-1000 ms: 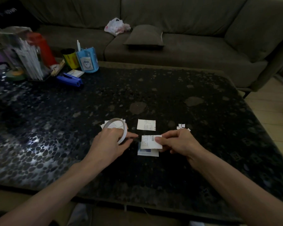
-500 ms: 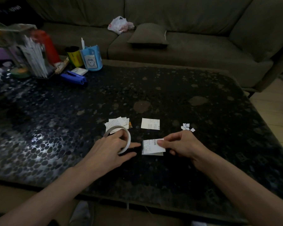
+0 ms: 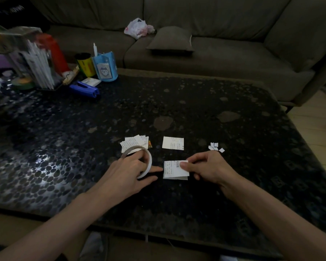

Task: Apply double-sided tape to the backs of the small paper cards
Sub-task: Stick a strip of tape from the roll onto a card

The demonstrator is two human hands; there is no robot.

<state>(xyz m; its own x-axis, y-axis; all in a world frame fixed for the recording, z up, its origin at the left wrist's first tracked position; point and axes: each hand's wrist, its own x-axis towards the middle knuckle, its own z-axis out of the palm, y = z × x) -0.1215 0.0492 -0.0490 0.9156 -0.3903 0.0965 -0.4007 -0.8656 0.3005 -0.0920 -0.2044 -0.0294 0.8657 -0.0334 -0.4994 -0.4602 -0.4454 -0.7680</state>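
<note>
My left hand (image 3: 128,172) holds a white roll of double-sided tape (image 3: 148,162), with fingers through its ring and the index finger stretched towards the card. My right hand (image 3: 207,168) pinches the right edge of a small printed paper card (image 3: 172,169) that lies on top of another card on the dark table (image 3: 196,110). Behind the tape roll sits a pile of several cards (image 3: 134,143). A single card (image 3: 173,142) lies flat beyond the held one. A cluster of small white paper scraps (image 3: 215,146) lies to the right.
At the back left stand a blue pen holder (image 3: 105,66), a yellow can (image 3: 85,64), a blue stapler (image 3: 85,89), a red bottle (image 3: 54,51) and a clear box of white sticks (image 3: 34,66). A grey sofa (image 3: 215,44) with a cushion and plastic bag runs behind.
The held card has come down onto the card beneath it, covering its coloured face. My left hand drew back slightly, uncovering the card pile.
</note>
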